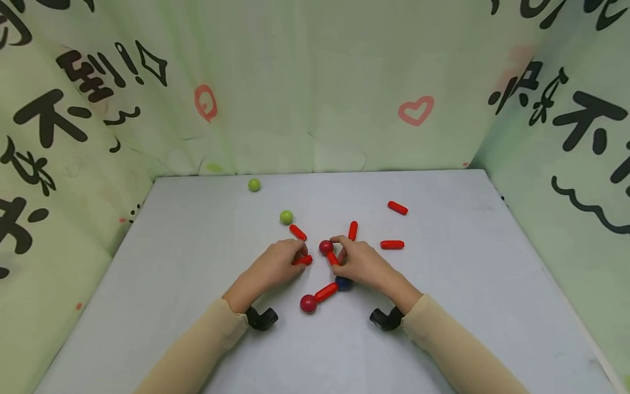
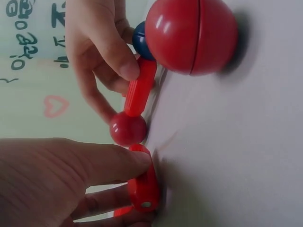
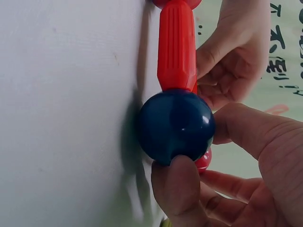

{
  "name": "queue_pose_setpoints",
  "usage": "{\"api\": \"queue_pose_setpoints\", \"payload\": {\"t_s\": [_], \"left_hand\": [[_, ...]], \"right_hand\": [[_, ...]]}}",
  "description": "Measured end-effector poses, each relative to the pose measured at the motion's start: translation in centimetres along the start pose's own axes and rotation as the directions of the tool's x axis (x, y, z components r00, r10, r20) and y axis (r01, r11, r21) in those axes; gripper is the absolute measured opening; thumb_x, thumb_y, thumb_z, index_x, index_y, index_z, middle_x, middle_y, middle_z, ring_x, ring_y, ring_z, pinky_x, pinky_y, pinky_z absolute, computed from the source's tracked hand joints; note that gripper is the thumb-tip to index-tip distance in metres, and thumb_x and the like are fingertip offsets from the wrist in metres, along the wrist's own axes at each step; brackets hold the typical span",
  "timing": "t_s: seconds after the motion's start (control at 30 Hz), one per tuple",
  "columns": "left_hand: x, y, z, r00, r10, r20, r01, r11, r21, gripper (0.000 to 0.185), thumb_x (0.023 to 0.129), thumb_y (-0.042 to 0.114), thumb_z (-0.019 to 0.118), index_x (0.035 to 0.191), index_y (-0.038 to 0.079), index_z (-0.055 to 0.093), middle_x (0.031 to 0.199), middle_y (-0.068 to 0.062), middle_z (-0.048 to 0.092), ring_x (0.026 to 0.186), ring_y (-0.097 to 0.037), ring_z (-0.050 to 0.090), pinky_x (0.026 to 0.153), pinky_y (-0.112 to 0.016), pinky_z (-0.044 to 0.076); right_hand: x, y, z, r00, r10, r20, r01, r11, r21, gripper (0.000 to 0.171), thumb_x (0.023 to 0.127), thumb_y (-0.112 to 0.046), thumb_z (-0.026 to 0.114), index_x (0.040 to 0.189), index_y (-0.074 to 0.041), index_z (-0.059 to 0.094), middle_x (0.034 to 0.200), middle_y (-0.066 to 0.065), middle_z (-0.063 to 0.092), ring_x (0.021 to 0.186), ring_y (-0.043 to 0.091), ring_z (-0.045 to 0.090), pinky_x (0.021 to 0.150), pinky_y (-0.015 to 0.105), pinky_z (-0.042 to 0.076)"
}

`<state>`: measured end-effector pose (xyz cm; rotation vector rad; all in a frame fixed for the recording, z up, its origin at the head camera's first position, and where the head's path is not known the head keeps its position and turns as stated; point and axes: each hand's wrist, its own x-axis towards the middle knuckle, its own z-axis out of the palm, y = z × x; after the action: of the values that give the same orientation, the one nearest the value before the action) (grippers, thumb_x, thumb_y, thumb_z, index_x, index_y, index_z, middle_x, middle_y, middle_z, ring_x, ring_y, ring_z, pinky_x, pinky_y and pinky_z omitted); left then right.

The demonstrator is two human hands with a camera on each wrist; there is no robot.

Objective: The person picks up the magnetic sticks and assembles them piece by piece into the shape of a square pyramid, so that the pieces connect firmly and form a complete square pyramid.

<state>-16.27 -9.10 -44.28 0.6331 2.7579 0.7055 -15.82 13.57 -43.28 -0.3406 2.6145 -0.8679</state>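
Note:
My left hand (image 1: 281, 261) pinches a short red rod (image 2: 144, 187) between thumb and fingers; a pale metal-looking spot shows on its end. To its right, my right hand (image 1: 364, 262) grips another red rod (image 2: 140, 90). That rod joins a red ball (image 1: 326, 247) at the far end to a dark blue ball (image 3: 175, 125) at the near end. An index fingertip reaches the far red ball. From the blue ball a further red rod (image 1: 326, 292) runs toward the front left to a second red ball (image 1: 308, 304). In the left wrist view, the left hand's rod sits close to the far red ball.
Loose red rods lie beyond the hands: one (image 1: 297, 232) at the left, one (image 1: 353, 230) behind the right hand, two more (image 1: 392, 244) at the right. Two green balls (image 1: 286, 217) stand farther back on the white table (image 1: 443, 328). A printed curtain (image 1: 315, 98) encloses it.

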Motion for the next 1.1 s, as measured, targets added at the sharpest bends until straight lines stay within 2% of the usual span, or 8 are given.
{"api": "queue_pose_setpoints", "payload": {"t_s": [0.3, 0.7, 0.9, 1.0, 1.1], "left_hand": [[1.1, -0.1, 0.4, 1.000, -0.001, -0.021, 0.001, 1.000, 0.007, 0.021, 0.092, 0.012, 0.077, 0.111, 0.009, 0.067, 0.093, -0.002, 0.067, 0.082, -0.017, 0.058, 0.077, -0.032, 0.055], [1.4, 0.2, 0.6, 0.997, 0.030, -0.068, -0.029, 0.999, 0.015, 0.023, 0.093, 0.013, 0.076, 0.115, 0.010, 0.069, 0.105, -0.005, 0.070, 0.092, -0.018, 0.063, 0.084, -0.033, 0.057], [0.8, 0.3, 0.2, 0.997, 0.004, -0.079, -0.001, 0.999, 0.032, 0.024, 0.094, 0.017, 0.076, 0.116, 0.011, 0.069, 0.112, -0.005, 0.069, 0.099, -0.020, 0.066, 0.088, -0.034, 0.058], [-0.3, 0.7, -0.4, 0.998, -0.010, -0.067, 0.013, 0.999, 0.042, 0.022, 0.093, 0.021, 0.077, 0.111, 0.011, 0.068, 0.105, -0.005, 0.067, 0.090, -0.018, 0.064, 0.081, -0.031, 0.057], [-1.7, 1.4, -0.8, 1.000, 0.000, -0.007, 0.000, 1.000, 0.028, 0.025, 0.092, 0.028, 0.079, 0.104, 0.010, 0.067, 0.093, -0.003, 0.065, 0.078, -0.015, 0.058, 0.071, -0.028, 0.052]], "right_hand": [[-0.4, 0.3, 0.5, 1.000, -0.002, -0.007, 0.003, 0.994, 0.112, 0.061, 0.089, -0.013, 0.076, 0.145, -0.011, 0.053, 0.094, 0.003, 0.068, 0.057, 0.017, 0.061, 0.055, 0.029, 0.054], [-0.4, 0.1, 0.6, 1.000, -0.012, -0.015, 0.013, 0.993, 0.113, 0.061, 0.092, -0.018, 0.074, 0.148, -0.011, 0.050, 0.099, 0.003, 0.069, 0.060, 0.016, 0.061, 0.055, 0.029, 0.054], [0.2, 0.0, 0.6, 0.999, -0.014, -0.035, 0.017, 0.995, 0.096, 0.066, 0.094, -0.024, 0.075, 0.152, -0.014, 0.047, 0.103, 0.007, 0.071, 0.058, 0.017, 0.062, 0.057, 0.029, 0.054], [0.5, -0.1, 0.6, 0.999, -0.017, -0.039, 0.020, 0.997, 0.075, 0.065, 0.093, -0.026, 0.077, 0.151, -0.016, 0.050, 0.104, 0.007, 0.071, 0.065, 0.016, 0.063, 0.061, 0.028, 0.055], [0.9, -0.2, 0.6, 0.999, -0.022, -0.044, 0.024, 0.998, 0.054, 0.063, 0.092, -0.026, 0.078, 0.149, -0.017, 0.052, 0.102, 0.006, 0.071, 0.072, 0.016, 0.063, 0.066, 0.028, 0.055]]}}
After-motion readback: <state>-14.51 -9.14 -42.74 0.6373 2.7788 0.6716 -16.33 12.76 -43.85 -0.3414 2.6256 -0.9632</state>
